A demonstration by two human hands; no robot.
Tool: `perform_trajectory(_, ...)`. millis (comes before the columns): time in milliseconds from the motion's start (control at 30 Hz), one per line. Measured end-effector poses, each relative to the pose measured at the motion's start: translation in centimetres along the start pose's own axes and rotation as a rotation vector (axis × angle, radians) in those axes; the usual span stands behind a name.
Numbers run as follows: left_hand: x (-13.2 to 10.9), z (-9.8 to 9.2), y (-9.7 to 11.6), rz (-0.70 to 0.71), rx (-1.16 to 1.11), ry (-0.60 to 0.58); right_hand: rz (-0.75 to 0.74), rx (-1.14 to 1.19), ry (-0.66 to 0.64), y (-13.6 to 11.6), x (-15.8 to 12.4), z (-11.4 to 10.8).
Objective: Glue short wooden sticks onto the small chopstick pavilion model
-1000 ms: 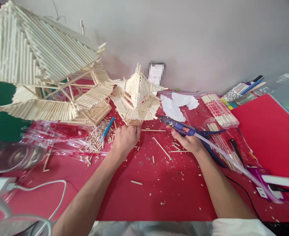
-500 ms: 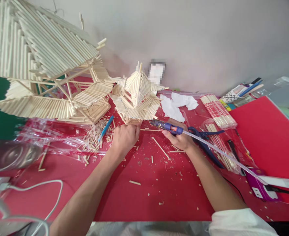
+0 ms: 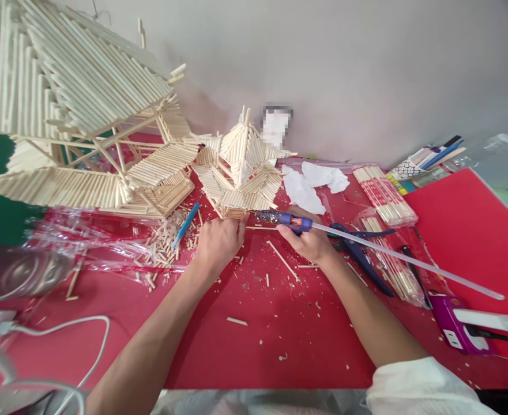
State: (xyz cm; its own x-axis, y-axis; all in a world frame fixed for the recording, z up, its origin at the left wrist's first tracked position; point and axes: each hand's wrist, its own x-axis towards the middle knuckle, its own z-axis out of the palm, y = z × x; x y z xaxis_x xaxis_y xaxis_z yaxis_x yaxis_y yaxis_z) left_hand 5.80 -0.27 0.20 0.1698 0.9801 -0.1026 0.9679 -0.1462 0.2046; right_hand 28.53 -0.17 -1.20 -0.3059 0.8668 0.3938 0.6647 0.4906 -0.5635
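A small pavilion model (image 3: 240, 173) of pale wooden sticks stands in the middle, against the wall side of the table. At its lower front edge, my left hand (image 3: 219, 242) is closed, knuckles up; its fingertips are mostly hidden, so what they grip cannot be seen. My right hand (image 3: 308, 242) is wrapped round a blue hot glue gun (image 3: 286, 220), nozzle pointing left close to the left fingers and the model's base. From the gun's back a long clear glue stick (image 3: 409, 262) slants down to the right. A thin stick (image 3: 261, 228) lies just below the nozzle.
A larger stick building (image 3: 93, 86) fills the left. Near it lie a blue pen (image 3: 186, 226) and cut stick bits (image 3: 162, 253). Dark blue cutters (image 3: 364, 262), packed sticks (image 3: 383, 196), crumpled tissue (image 3: 303, 187) and a purple power socket (image 3: 456, 325) are on the right.
My right hand has shifted slightly left with the glue gun, bringing the nozzle closer to my left fingers. The glue stick's rear end has swung up a little. My left hand stays put.
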Motion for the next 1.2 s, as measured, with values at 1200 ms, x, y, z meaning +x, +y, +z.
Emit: perform_trajectory(1200, -0.11, -0.13, 0.01, 0.012, -0.012, 0.003, 0.079, 0.007, -0.001, -0.43, -0.42, -0.36)
